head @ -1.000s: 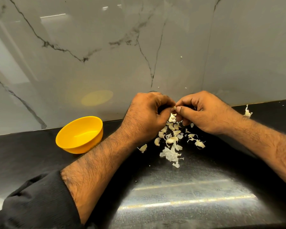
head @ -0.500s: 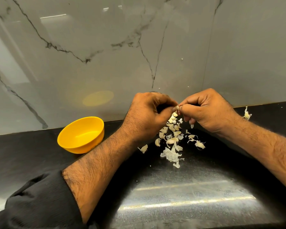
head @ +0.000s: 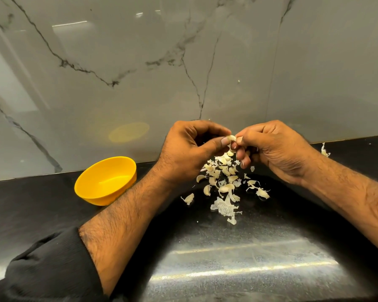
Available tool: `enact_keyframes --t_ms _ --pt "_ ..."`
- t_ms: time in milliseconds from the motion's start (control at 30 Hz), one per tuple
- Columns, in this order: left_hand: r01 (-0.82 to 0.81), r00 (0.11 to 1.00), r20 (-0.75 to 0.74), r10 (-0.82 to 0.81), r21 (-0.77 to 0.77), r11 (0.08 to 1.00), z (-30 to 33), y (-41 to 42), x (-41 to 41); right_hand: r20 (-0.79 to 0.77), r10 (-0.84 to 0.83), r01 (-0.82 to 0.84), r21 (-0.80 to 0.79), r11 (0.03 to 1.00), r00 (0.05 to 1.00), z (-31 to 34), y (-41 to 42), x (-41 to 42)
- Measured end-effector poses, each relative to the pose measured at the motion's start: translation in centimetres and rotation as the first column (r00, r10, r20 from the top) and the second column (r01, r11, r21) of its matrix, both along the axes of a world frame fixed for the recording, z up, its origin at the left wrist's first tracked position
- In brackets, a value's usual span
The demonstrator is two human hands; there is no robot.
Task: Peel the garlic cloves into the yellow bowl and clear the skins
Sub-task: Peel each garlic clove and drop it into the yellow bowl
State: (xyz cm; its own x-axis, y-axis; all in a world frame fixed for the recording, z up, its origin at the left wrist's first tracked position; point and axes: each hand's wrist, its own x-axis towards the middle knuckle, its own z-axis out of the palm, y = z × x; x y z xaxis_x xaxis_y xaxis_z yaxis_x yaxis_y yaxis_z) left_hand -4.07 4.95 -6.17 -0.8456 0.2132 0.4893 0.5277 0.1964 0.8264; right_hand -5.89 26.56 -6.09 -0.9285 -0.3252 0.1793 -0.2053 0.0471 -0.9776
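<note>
The right hand has tilted, its thumb now pinching the garlic clove from above.

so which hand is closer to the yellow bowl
Left. The left hand is just right of the yellow bowl, its forearm passing the rim. The right hand is farther right, beyond the garlic clove both hands pinch.

Pale garlic clove above scattered skins; empty yellow bowl left.

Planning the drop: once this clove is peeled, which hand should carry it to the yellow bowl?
Left hand, probably: it pinches the clove and the yellow bowl sits on its side.
</note>
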Motion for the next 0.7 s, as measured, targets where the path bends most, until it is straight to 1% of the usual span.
enact_keyframes --t_ms 133,267,333,433,500,567,700 --pt "0.0 0.998 0.064 -0.003 0.045 0.999 0.06 -0.18 -0.2 -0.045 -0.014 0.015 0.034 0.999 0.999 0.29 0.19 -0.06" --pt "-0.003 0.985 0.169 -0.035 0.222 0.975 0.19 -0.57 -0.58 -0.049 0.001 0.002 0.067 0.998 0.999 0.37 0.46 -0.16" --pt "-0.004 0.97 0.236 -0.063 0.273 0.962 0.3 -0.61 -0.48 -0.051 -0.001 0.008 0.146 0.989 0.999 0.27 0.51 -0.17" --pt "-0.006 0.951 0.299 -0.081 0.28 0.96 0.39 -0.55 -0.29 -0.136 -0.05 0.094 0.345 0.934 0.99 0.11 0.54 -0.35" --pt "-0.005 0.944 0.317 -0.09 0.287 0.958 0.47 -0.5 -0.22 -0.175 -0.05 0.117 0.4 0.909 0.983 0.19 0.59 -0.4" --pt "-0.004 0.94 0.326 -0.097 0.297 0.955 0.56 -0.44 -0.12 -0.198 -0.041 0.113 0.369 0.923 0.979 0.37 0.68 -0.36" --pt "-0.009 0.937 0.337 -0.092 0.286 0.958 0.7 -0.4 -0.05 -0.201 -0.06 0.112 0.258 0.96 0.978 0.68 0.79 -0.27"
